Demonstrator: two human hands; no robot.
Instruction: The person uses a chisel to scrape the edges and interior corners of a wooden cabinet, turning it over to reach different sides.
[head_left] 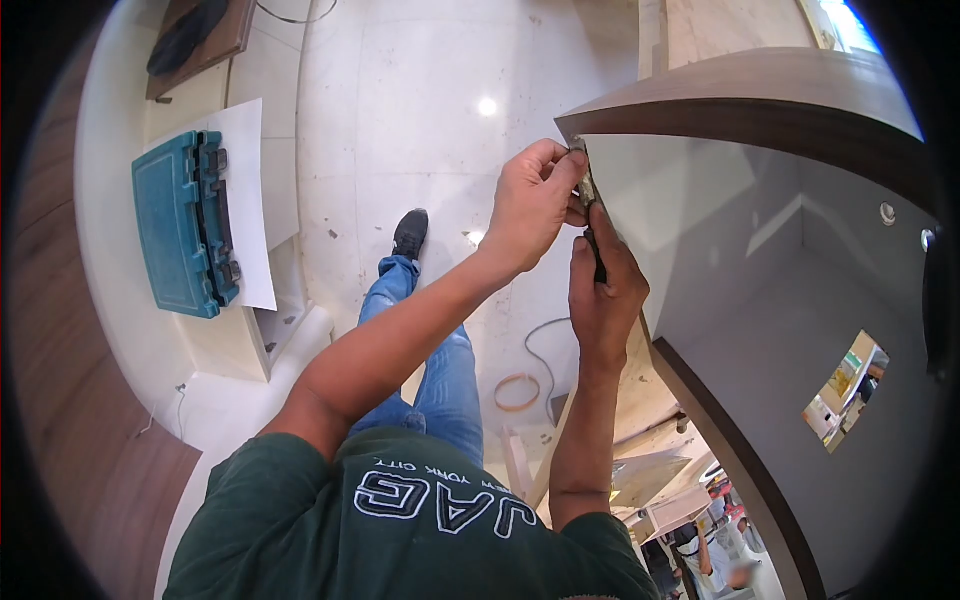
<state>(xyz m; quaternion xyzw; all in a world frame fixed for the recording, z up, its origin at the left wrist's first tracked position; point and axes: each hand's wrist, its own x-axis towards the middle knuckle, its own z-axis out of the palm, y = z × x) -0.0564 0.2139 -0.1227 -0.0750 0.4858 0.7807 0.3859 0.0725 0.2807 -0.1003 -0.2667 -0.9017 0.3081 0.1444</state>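
My left hand [530,205] is closed in a pinch, thumb and fingers on the metal front part of a slim tool [588,188] with a black handle. Around that handle my right hand [612,285] is closed, its index finger stretched along the tool. The tool lies along the front edge of a grey-lined cabinet [690,200], close below the corner of its dark wood-look panel [740,110]. My fingers cover much of the tool, and I cannot tell its exact kind.
A teal tool case [175,225] rests on a white sheet [250,200] to the left. The cabinet's back has a rectangular cut-out [845,390]. On the floor lie a ring of strip [517,393] and a cable [535,345]. People [715,550] are visible at the lower right.
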